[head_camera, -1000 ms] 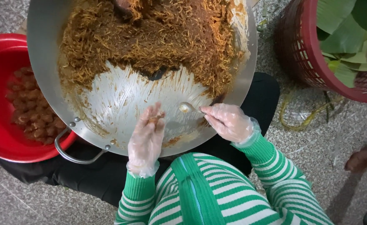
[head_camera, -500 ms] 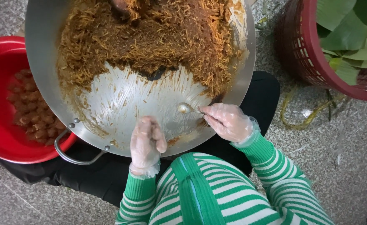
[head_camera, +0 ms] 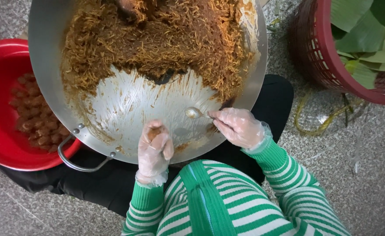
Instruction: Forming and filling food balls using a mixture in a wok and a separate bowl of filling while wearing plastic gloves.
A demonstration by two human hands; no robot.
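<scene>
Brown shredded filling (head_camera: 157, 39) lies in the metal pan (head_camera: 44, 65) beyond both hands. Your left hand (head_camera: 154, 148) is curled around a small lump (head_camera: 154, 133); it seems soft and crumbly, so cup it gently. Your right hand (head_camera: 238, 126) pinches a spoon (head_camera: 194, 113).

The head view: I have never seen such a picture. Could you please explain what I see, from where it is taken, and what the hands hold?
The camera sits on a person's head and looks down, so you see their own two hands in thin clear gloves and green striped sleeves. The left hand is curled around a small brown lump of filling. The right hand holds a spoon. Both are over a big metal pan, half full of brown shredded filling. On the floor left stands a red bowl of brown balls; right, a red basket of green leaves.
</scene>
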